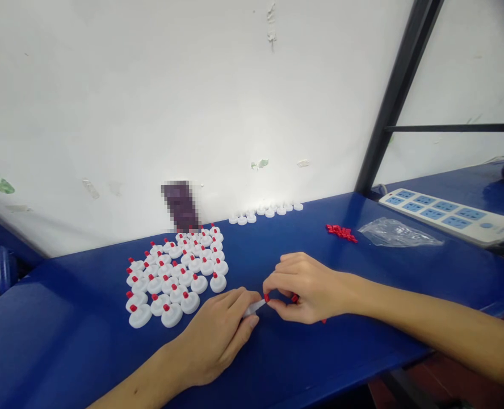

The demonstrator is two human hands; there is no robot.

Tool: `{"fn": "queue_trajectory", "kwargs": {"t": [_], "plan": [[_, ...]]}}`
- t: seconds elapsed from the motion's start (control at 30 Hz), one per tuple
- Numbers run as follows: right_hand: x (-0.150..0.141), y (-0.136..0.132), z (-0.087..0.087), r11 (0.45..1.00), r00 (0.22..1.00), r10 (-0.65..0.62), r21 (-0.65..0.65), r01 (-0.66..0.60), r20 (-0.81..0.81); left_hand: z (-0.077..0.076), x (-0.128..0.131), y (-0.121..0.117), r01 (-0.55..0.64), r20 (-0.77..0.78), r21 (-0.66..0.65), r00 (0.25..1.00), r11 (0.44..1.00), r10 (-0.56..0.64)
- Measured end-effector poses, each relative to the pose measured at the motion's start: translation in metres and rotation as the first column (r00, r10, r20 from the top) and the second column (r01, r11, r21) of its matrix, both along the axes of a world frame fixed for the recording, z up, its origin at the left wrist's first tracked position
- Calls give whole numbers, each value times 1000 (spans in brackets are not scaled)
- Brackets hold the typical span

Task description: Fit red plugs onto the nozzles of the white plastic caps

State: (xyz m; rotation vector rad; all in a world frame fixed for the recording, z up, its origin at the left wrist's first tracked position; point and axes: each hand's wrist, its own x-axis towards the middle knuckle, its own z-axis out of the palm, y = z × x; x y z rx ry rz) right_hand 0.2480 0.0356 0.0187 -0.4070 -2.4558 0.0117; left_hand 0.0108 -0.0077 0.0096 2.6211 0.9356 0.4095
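Observation:
My left hand [218, 329] is closed around a white nozzle cap [254, 308], its narrow tip pointing right; most of the base is hidden by the fingers. At that tip, my right hand [309, 287] pinches a small red cap [267, 298] between thumb and forefinger. Whether the red piece is seated on the tip, I cannot tell. More red caps [295, 298] show beneath the right palm, partly covered. To the left of my hands stand many white nozzle caps [177, 293] in a cluster, each visible tip wearing a red cap.
Along the wall sits a row of white caps [269, 213]. A pile of loose red caps [341, 232] lies right of centre, beside a clear plastic bag [399, 233]. Further right is a white power strip [496, 228]. A blurred dark rectangle [181, 204] leans on the wall behind the cluster.

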Motion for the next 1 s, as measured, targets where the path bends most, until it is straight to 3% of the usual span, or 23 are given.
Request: {"fn": "queue_trajectory", "kwargs": {"t": [1.0], "plan": [[1, 1, 1, 995, 990, -28, -95, 41, 140, 0, 2, 0, 1, 14, 16, 1000, 1000, -1]]}}
